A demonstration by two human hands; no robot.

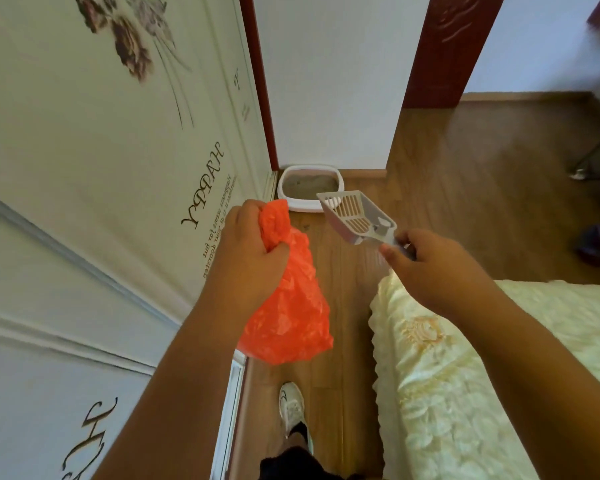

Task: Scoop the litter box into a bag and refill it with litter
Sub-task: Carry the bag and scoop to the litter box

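Left hand [246, 251] fisted round orange bag [288, 306] (hanging), right hand [430, 268] pinching scoop [357, 216] handle — litter box [310, 188] ahead

Wooden floor [465, 188], decorated wall [84, 150], bed [482, 375]

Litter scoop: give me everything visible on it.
The litter scoop looks like pale grey-white moulded plastic: a deep shovel-shaped pan with raised side walls and two banks of slots cut through its floor. It appears empty. The right hand pinches its short handle, which the fingers mostly hide, and holds it in the air with the open mouth pointing away from the person, toward the litter box on the floor ahead. Nothing else touches it.
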